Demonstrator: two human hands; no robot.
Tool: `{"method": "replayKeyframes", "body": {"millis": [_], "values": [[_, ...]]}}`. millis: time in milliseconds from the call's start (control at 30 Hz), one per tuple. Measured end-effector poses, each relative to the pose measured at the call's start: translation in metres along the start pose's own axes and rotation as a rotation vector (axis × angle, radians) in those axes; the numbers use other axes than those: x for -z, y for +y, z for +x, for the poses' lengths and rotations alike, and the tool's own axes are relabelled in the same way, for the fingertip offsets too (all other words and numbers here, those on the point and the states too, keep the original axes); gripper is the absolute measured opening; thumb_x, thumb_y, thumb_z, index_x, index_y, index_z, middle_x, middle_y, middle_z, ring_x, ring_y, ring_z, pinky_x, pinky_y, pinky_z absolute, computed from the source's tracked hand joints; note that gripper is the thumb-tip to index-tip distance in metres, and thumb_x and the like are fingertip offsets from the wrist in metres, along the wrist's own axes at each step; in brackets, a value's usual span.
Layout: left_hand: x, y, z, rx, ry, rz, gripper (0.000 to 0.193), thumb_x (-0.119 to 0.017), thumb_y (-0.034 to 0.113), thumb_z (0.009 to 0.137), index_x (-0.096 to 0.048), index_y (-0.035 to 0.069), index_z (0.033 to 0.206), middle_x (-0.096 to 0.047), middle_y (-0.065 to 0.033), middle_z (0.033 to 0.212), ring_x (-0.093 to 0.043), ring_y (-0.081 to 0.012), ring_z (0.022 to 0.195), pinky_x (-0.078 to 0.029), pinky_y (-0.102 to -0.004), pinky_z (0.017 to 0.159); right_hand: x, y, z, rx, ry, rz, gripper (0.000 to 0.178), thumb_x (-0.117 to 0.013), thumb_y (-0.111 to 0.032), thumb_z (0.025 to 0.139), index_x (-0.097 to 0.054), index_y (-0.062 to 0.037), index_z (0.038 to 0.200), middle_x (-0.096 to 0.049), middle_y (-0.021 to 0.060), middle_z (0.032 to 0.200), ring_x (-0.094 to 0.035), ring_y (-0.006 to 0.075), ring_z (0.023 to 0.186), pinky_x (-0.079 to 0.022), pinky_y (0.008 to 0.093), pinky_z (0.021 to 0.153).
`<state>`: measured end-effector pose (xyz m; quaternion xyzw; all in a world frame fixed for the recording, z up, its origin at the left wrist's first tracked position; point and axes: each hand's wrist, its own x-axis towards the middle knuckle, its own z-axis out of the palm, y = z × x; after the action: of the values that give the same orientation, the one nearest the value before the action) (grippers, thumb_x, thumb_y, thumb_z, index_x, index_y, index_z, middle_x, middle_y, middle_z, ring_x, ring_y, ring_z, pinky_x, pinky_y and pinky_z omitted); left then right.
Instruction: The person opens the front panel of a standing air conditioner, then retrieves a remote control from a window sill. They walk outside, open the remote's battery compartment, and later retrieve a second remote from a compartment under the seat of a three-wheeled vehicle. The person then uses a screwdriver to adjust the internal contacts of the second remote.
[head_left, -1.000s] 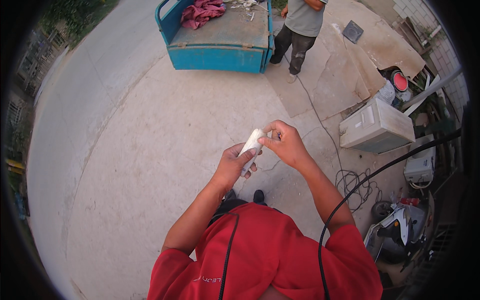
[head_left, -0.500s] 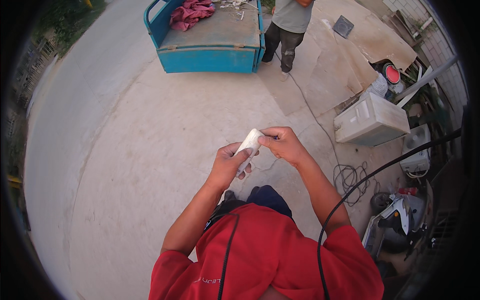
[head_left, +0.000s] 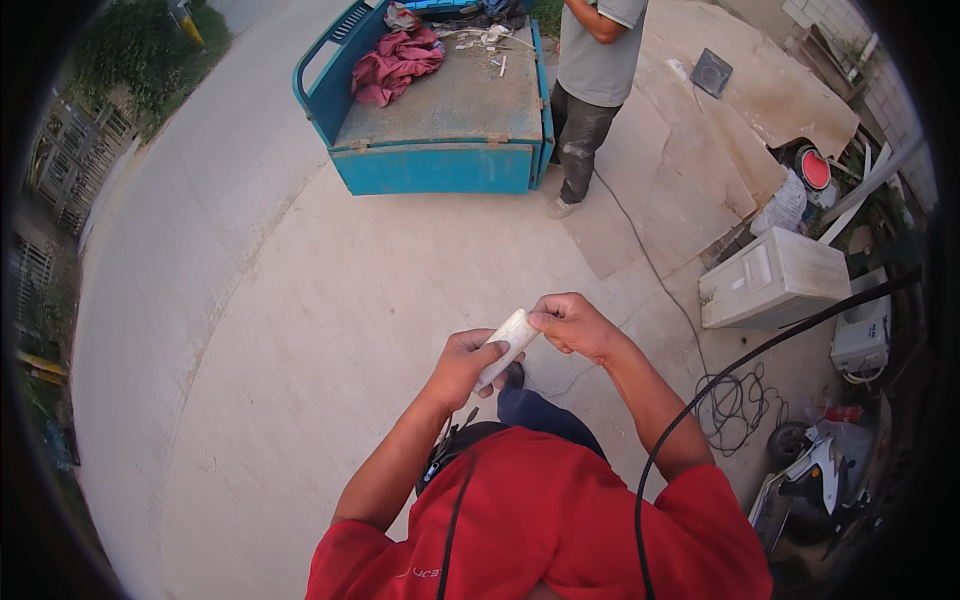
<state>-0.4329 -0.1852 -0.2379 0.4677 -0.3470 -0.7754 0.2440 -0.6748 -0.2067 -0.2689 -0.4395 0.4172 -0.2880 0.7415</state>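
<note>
A pale, whitish oblong object with rounded ends [head_left: 511, 340] is held in front of my body; its exact kind is unclear. My left hand [head_left: 462, 364] is closed around its lower part, the thumb lying along the top face. At the upper right end, my right hand [head_left: 575, 326] is closed, with its thumb and bent fingers against the object's tip. Whether those right fingers also pinch something small is hidden.
Ahead stands a teal cargo bed [head_left: 430, 170] with a crumpled reddish cloth [head_left: 397, 65] on it. Beside it is a person in a grey shirt [head_left: 600, 60]. To the right are a white cabinet-like box [head_left: 770, 280], a coiled cable [head_left: 738, 408] and a scooter [head_left: 815, 480].
The cargo bed, the person and the box appear nearer and lower in view. Both hands remain on the oblong object, slightly lower in the picture. One leg has swung forward.
</note>
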Motion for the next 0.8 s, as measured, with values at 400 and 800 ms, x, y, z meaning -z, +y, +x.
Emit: {"method": "replayKeyframes", "body": {"millis": [400, 800], "values": [[0.057, 0.106, 0.155, 0.059, -0.057, 0.219, 0.032, -0.058, 0.025, 0.101, -0.072, -0.001, 0.115, -0.075, -0.0085, 0.098, -0.066, -0.0128, 0.068, -0.051, -0.0258, 0.051, 0.101, -0.036, 0.132, -0.142, 0.008, 0.206, 0.041, -0.057, -0.044, 0.107, -0.064, -0.0033, 0.105, -0.043, -0.0043, 0.064, -0.038, 0.0073, 0.053, -0.033, 0.0272, 0.048], [0.068, 0.142, 0.267, 0.163, -0.210, 0.495, 0.043, -0.054, 0.027, 0.104, -0.063, 0.001, 0.139, -0.072, -0.0069, 0.108, -0.062, -0.0120, 0.082, -0.052, -0.0270, 0.070, 0.119, 0.005, 0.158, -0.322, 0.370, 0.940, 0.052, -0.048, -0.057, 0.106, -0.057, -0.0061, 0.103, -0.034, -0.0046, 0.065, -0.029, 0.0074, 0.048, -0.024, 0.0235, 0.043]]}}
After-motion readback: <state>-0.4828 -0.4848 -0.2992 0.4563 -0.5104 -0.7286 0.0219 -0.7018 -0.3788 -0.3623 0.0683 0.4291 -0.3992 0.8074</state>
